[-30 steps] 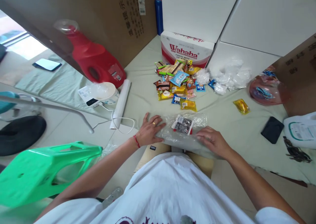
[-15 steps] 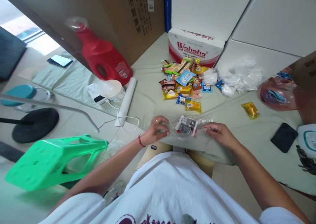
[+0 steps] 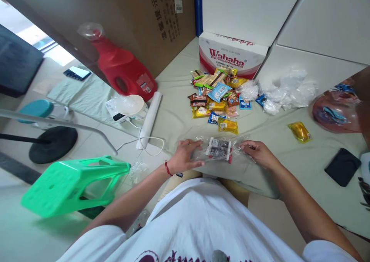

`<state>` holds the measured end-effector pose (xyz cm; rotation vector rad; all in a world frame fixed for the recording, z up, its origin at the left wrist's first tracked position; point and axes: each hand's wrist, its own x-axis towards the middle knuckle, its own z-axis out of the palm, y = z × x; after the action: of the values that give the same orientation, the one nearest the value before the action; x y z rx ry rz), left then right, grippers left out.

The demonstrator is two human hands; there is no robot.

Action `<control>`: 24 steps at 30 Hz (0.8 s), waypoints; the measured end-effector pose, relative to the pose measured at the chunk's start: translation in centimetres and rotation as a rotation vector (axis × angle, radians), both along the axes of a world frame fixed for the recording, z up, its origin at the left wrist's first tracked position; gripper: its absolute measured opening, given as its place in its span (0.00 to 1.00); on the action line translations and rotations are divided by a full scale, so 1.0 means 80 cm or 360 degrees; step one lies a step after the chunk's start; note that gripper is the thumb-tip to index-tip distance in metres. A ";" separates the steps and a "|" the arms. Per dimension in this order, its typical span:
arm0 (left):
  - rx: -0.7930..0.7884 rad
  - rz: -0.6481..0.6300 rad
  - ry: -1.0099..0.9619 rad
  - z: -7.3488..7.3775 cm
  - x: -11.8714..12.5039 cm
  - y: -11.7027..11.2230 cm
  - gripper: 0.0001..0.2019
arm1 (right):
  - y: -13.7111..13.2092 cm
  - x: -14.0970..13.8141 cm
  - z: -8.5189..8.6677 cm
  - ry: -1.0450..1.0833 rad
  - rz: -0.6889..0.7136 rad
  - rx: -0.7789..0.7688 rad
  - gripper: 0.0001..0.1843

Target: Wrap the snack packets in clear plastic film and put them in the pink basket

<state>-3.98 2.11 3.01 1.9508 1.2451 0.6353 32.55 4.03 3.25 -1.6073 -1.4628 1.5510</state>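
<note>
A clear plastic bag (image 3: 236,145) lies at the near edge of the cloth-covered table. Inside it is a small dark packet (image 3: 219,149) with white borders and a bit of red. My left hand (image 3: 185,156), a red string on its wrist, is at the bag's left end with thumb and fingers spread apart. At the other end, my right hand (image 3: 257,151) pinches the bag's edge between thumb and fingertips. Just beyond the bag is a heap of wrapped snacks (image 3: 218,92) in yellow, blue, brown and green, with one yellow snack packet (image 3: 228,126) nearest the bag.
Behind the snacks stands a Wahaha carton (image 3: 231,57). Crumpled clear plastic (image 3: 295,88) and a lone yellow packet (image 3: 300,132) are to the right, near a black pouch (image 3: 342,167). Leftward are a red jug (image 3: 124,67), a white roll (image 3: 149,119) and a tipped green stool (image 3: 66,185).
My left hand's curled fingers have spread apart over the bag's left end. The right hand keeps its pinch, and the view has shifted slightly.
</note>
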 end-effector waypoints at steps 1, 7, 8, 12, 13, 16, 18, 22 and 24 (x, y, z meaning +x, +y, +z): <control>-0.0035 0.0038 0.0005 -0.002 0.002 -0.002 0.27 | 0.001 0.001 0.000 -0.0005 0.0006 0.0002 0.29; -0.0346 0.0456 -0.0402 -0.023 -0.002 0.027 0.14 | 0.010 0.003 0.001 -0.0047 0.0022 0.0019 0.31; -0.0410 0.0521 -0.0415 -0.026 -0.002 0.034 0.15 | 0.012 0.003 -0.002 -0.0064 0.0041 0.0027 0.32; -0.0327 0.0704 -0.0018 -0.030 0.011 0.051 0.13 | 0.018 0.007 -0.009 -0.0417 0.0149 0.0151 0.30; -0.0244 0.0723 0.0152 -0.029 0.015 0.052 0.12 | 0.019 0.007 -0.007 -0.0610 0.0181 0.0240 0.28; -0.0072 0.0747 0.0477 -0.028 0.027 0.050 0.14 | 0.023 -0.004 0.015 -0.1199 0.0237 0.0658 0.21; -0.0007 0.0803 0.0527 -0.027 0.032 0.044 0.22 | 0.029 -0.023 0.034 -0.1337 0.0357 0.1037 0.21; 0.0015 0.0791 0.0549 -0.025 0.040 0.033 0.36 | 0.053 -0.076 0.057 -0.1220 0.0980 0.1459 0.29; -0.0010 0.0733 0.0537 -0.024 0.047 0.032 0.41 | 0.068 -0.100 0.056 -0.1245 0.1185 0.1392 0.21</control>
<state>-0.23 4.68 1.08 1.8233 1.9344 0.5315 24.53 9.50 7.74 -1.1607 -2.8426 0.2728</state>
